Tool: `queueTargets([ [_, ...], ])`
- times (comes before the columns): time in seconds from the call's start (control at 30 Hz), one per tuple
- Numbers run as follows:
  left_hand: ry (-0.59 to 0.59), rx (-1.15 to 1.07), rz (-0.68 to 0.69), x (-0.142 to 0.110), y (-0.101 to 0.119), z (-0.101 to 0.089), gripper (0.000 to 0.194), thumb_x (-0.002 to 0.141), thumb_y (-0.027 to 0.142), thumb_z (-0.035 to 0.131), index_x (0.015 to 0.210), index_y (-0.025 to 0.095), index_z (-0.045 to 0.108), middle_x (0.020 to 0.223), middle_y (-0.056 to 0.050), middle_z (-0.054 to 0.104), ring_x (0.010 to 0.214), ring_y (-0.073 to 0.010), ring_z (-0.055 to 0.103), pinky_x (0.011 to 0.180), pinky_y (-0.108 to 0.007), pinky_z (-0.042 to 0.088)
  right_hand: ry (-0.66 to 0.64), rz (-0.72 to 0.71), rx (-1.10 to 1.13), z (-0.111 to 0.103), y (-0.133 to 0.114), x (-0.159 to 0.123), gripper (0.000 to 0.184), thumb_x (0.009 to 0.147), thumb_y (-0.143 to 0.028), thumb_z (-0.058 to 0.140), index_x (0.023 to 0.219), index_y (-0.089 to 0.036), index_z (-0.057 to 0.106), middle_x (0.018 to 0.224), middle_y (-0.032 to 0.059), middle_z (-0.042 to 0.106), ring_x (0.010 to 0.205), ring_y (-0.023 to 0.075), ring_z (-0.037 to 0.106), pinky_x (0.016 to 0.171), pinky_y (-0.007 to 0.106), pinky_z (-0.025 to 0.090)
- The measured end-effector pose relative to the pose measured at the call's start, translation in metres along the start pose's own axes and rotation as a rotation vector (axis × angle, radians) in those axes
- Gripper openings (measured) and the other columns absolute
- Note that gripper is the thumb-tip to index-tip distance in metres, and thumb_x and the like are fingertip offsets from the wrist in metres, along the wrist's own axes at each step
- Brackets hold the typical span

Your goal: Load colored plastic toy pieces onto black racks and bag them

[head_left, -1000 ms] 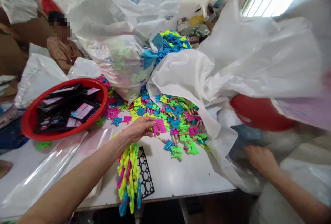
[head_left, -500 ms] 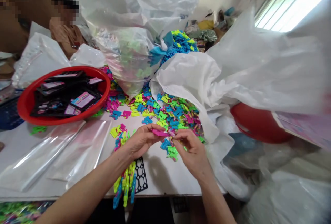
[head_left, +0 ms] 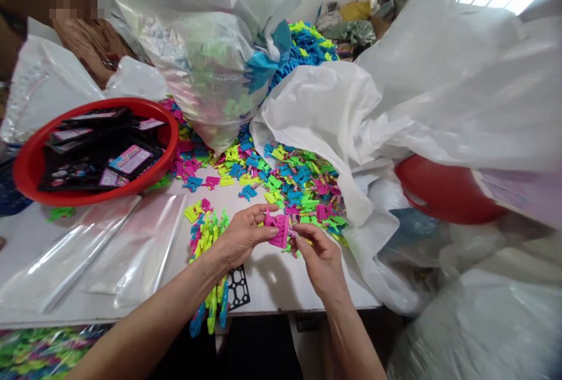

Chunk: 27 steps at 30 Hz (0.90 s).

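Pink piece (head_left: 277, 235) lay below frame centre, gripped between left hand's (head_left: 246, 235) thumb and fingers; right hand (head_left: 324, 258) pinched small part (head_left: 293, 230), outline unclear, at its right edge. Piece looked light, stiff, perhaps slick; flat faces likely offered best hold.

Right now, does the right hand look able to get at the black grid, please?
Probably yes: bare table separates the right hand from the grid, whose right side shows. However, that hand is busy at the pink piece, and the colourful stack seems to cover the grid's left side.
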<state>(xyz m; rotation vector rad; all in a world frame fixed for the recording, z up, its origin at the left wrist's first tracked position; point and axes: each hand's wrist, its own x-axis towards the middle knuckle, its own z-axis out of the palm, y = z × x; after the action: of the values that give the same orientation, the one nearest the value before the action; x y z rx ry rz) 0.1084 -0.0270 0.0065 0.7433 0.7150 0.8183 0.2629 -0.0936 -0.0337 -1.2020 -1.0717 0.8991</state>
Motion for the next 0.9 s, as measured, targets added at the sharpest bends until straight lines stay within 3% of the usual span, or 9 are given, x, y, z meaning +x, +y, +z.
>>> queueTargets([
  [0.17, 0.017, -0.078, -0.075, -0.006, 0.000, -0.003, 0.042, 0.046, 0.013, 0.083, 0.078, 0.013, 0.057, 0.071, -0.002, 0.065, 0.059, -0.0125, 0.062, 0.059, -0.025, 0.052, 0.002, 0.048, 0.180, 0.007, 0.012, -0.003, 0.019, 0.076, -0.037, 0.072, 0.088, -0.023, 0.070, 0.094, 0.0029, 0.064, 0.067, 0.0117, 0.062, 0.065, 0.028, 0.053],
  [0.27, 0.028, -0.109, -0.085, -0.007, -0.003, -0.003, 0.041, 0.046, 0.014, 0.083, 0.074, 0.014, 0.054, 0.071, -0.001, 0.064, 0.060, -0.0139, 0.063, 0.061, -0.029, 0.054, 0.014, 0.085, 0.298, 0.014, 0.012, -0.005, 0.022, 0.071, -0.039, 0.076, 0.084, -0.023, 0.070, 0.087, 0.0016, 0.065, 0.065, 0.0108, 0.060, 0.065, 0.026, 0.052],
  [0.4, 0.054, -0.122, -0.053, -0.009, -0.007, -0.004, 0.043, 0.045, 0.015, 0.084, 0.073, 0.015, 0.052, 0.070, -0.002, 0.064, 0.061, -0.0133, 0.063, 0.059, -0.026, 0.053, 0.039, 0.134, 0.381, 0.018, 0.010, -0.006, 0.025, 0.067, -0.039, 0.080, 0.080, -0.021, 0.069, 0.080, 0.0011, 0.066, 0.062, 0.0099, 0.057, 0.062, 0.024, 0.050],
  [0.7, 0.072, -0.039, -0.041, -0.010, -0.009, -0.007, 0.045, 0.045, 0.021, 0.086, 0.072, 0.015, 0.051, 0.059, 0.001, 0.063, 0.050, -0.0090, 0.058, 0.051, -0.020, 0.046, -0.055, 0.081, 0.293, 0.016, 0.018, -0.005, 0.024, 0.070, -0.041, 0.075, 0.077, -0.021, 0.064, 0.083, 0.0015, 0.064, 0.059, 0.0098, 0.055, 0.060, 0.027, 0.050],
  [0.9, 0.067, -0.034, -0.047, -0.011, -0.010, -0.008, 0.041, 0.047, 0.018, 0.082, 0.073, 0.016, 0.050, 0.060, 0.005, 0.060, 0.048, -0.0068, 0.053, 0.049, -0.019, 0.041, -0.080, -0.105, 0.116, 0.011, 0.029, -0.006, 0.011, 0.081, -0.033, 0.065, 0.081, -0.022, 0.062, 0.091, 0.0053, 0.063, 0.082, 0.0166, 0.059, 0.066, 0.029, 0.050],
])
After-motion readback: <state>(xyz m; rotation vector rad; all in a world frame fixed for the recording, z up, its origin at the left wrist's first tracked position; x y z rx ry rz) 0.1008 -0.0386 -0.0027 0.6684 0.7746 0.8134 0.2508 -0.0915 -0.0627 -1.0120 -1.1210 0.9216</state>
